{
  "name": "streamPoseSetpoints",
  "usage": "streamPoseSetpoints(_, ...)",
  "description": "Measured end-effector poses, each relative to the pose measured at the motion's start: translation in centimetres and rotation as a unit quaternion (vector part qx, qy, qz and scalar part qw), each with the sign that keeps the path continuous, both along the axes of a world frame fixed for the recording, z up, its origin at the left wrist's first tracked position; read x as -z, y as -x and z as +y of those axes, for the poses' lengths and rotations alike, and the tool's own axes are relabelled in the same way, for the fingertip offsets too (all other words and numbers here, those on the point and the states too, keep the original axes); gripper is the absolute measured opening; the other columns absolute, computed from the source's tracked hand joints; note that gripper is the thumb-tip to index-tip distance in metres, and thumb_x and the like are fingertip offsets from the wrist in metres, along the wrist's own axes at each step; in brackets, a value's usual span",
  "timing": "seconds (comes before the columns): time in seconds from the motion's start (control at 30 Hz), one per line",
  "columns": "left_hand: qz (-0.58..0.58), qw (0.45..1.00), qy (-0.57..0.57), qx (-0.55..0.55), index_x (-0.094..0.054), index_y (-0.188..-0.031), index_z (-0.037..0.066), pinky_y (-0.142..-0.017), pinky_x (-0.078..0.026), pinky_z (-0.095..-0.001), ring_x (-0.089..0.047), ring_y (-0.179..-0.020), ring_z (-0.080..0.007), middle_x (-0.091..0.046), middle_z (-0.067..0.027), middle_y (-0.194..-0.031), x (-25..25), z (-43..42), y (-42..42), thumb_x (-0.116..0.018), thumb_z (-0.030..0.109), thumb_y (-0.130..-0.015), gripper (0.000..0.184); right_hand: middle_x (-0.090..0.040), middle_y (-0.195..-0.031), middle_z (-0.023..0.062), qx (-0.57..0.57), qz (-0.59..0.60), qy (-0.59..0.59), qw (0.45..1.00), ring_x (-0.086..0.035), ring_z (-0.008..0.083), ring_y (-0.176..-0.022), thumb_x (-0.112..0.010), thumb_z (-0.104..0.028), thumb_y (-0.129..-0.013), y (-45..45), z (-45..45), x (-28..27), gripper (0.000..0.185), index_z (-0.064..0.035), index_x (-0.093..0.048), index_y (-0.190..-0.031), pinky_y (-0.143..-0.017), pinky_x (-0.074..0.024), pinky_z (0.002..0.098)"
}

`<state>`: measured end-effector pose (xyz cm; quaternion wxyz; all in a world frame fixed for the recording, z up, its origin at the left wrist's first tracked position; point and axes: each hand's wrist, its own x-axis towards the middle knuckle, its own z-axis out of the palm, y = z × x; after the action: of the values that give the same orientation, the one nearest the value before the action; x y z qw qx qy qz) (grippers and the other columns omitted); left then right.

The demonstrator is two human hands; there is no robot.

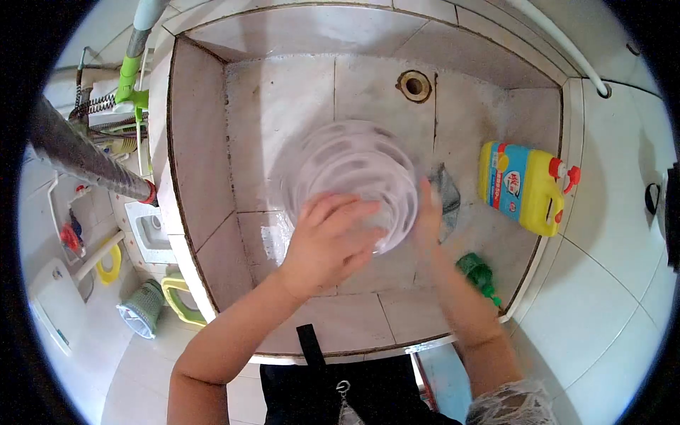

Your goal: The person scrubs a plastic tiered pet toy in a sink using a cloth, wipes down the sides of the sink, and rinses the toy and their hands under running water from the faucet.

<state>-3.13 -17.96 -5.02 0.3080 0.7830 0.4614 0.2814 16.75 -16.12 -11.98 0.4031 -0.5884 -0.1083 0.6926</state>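
Two bare forearms reach up from the bottom of the frame into a wide sink (283,92) lined with pale, glossy tiles and dark grout lines. At the centre, inside the sink, is a round, pale, see-through bowl (340,159), its wall banded with blurred rings and shiny highlights.

The left hand (334,237) lies over the bowl's lower edge, fingers partly bent and slightly apart. The right hand (427,221), smeared by motion, is upright along the bowl's right side, apparently touching it. The bowl sits between both hands; blur means I cannot tell how firmly either grip is closed on it.

Just right of the right hand, a crumpled grey cloth (448,198) lies on the tiles. Further right, a smooth yellow plastic jug (531,188) with a blue label and red cap lies on its side. At lower right is a translucent green bottle (476,272), partly behind the right forearm. A round, brownish metal drain (414,86) is at upper centre-right.
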Motion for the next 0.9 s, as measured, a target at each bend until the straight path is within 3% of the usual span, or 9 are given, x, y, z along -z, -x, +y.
streamPoseSetpoints(0.1, 0.006, 0.998, 0.036, -0.059, -0.063, -0.081, 0.016, -0.082, -0.039, -0.0393, -0.049, -0.092, -0.0248, -0.055, -0.0018, -0.102, 0.1, -1.4, -2.6, -0.070, 0.022, -0.061, 0.022, -0.055, -0.116, 0.0106, 0.101, -0.082, 0.023, 0.991, -0.054, 0.0230, -0.102, -0.036, -0.038, -0.095, 3.1, -7.7, -1.4, 0.049, 0.0011, -0.047, -0.122, -0.088, -0.0431, 0.0340)
streamPoseSetpoints(0.2, 0.001, 0.993, -0.045, -0.109, -0.062, -0.078, 0.017, -0.074, -0.038, -0.0375, -0.049, -0.083, -0.0239, -0.055, -0.0009, -0.092, 1.9, -2.8, -3.5, -0.071, 0.023, -0.061, 0.020, -0.057, -0.110, 0.0109, -0.035, -0.286, -0.038, 0.957, -0.055, 0.0206, -0.096, -0.034, -0.042, -0.095, 2.6, -10.1, 0.3, 0.052, 0.0021, -0.050, -0.118, -0.084, -0.0443, 0.0317)
streamPoseSetpoints(0.3, -0.003, 0.991, -0.067, -0.119, -0.061, -0.075, 0.019, -0.069, -0.036, -0.0356, -0.048, -0.078, -0.0235, -0.055, 0.0007, -0.085, 2.3, -1.6, -3.5, -0.072, 0.020, -0.060, 0.018, -0.059, -0.106, 0.0114, -0.001, -0.119, 0.106, 0.987, -0.057, 0.0190, -0.093, -0.038, -0.039, -0.094, 2.2, -4.2, -1.7, 0.049, 0.0036, -0.052, -0.113, -0.082, -0.0454, 0.0307)
streamPoseSetpoints(0.37, -0.009, 0.986, -0.090, -0.139, -0.061, -0.074, 0.020, -0.069, -0.035, -0.0353, -0.048, -0.077, -0.0232, -0.054, 0.0010, -0.082, 2.9, -0.8, -3.9, -0.072, 0.017, -0.058, 0.020, -0.060, -0.105, 0.0119, -0.137, -0.098, -0.067, 0.983, -0.058, 0.0198, -0.092, -0.043, -0.036, -0.092, 1.0, 0.7, -0.8, 0.044, 0.0010, -0.056, -0.111, -0.082, -0.0455, 0.0313)
streamPoseSetpoints(0.57, 0.005, 0.983, -0.121, -0.135, -0.059, -0.071, 0.021, -0.067, -0.036, -0.0330, -0.047, -0.075, -0.0216, -0.053, 0.0022, -0.081, 3.1, -0.2, -4.3, -0.074, 0.012, -0.056, 0.023, -0.064, -0.090, 0.0093, -0.673, -0.285, -0.221, 0.646, -0.058, 0.0174, -0.081, -0.060, -0.048, -0.078, 8.0, 13.0, 2.2, 0.051, -0.0030, -0.062, -0.101, -0.074, -0.0460, 0.0321)
streamPoseSetpoints(0.67, 0.012, 0.985, -0.126, -0.119, -0.059, -0.072, 0.021, -0.067, -0.036, -0.0324, -0.048, -0.074, -0.0215, -0.053, 0.0030, -0.080, 2.8, -0.2, -3.6, -0.074, 0.012, -0.055, 0.024, -0.065, -0.093, 0.0123, -0.638, -0.208, -0.247, 0.699, -0.060, 0.0240, -0.082, -0.054, -0.049, -0.081, 6.3, 12.4, 2.2, 0.050, -0.0036, -0.063, -0.099, -0.077, -0.0457, 0.0379)
streamPoseSetpoints(0.73, 0.006, 0.986, -0.121, -0.115, -0.059, -0.072, 0.021, -0.067, -0.037, -0.0326, -0.048, -0.073, -0.0211, -0.053, 0.0035, -0.079, 3.0, -0.1, -3.8, -0.073, 0.012, -0.055, 0.024, -0.065, -0.090, 0.0090, -0.411, -0.094, -0.104, 0.901, -0.060, 0.0182, -0.078, -0.053, -0.045, -0.084, 1.5, 8.3, 4.0, 0.045, -0.0038, -0.063, -0.097, -0.072, -0.0473, 0.0324)
streamPoseSetpoints(0.8, -0.005, 0.986, -0.125, -0.113, -0.058, -0.072, 0.020, -0.068, -0.038, -0.0325, -0.048, -0.073, -0.0207, -0.053, 0.0033, -0.079, 2.8, 0.1, -3.9, -0.073, 0.012, -0.054, 0.024, -0.063, -0.091, 0.0074, -0.158, -0.045, -0.027, 0.986, -0.058, 0.0136, -0.082, -0.046, -0.037, -0.091, -1.2, 1.3, 1.9, 0.039, -0.0020, -0.061, -0.101, -0.071, -0.0471, 0.0264)
streamPoseSetpoints(0.9, -0.022, 0.990, -0.104, -0.094, -0.057, -0.072, 0.019, -0.070, -0.038, -0.0325, -0.049, -0.073, -0.0205, -0.054, 0.0031, -0.079, 2.6, -0.1, -3.8, -0.072, 0.012, -0.054, 0.025, -0.061, -0.098, 0.0083, -0.030, -0.127, -0.014, 0.991, -0.058, 0.0160, -0.087, -0.042, -0.034, -0.094, 0.4, -5.7, 1.1, 0.039, -0.0013, -0.058, -0.108, -0.074, -0.0474, 0.0284)
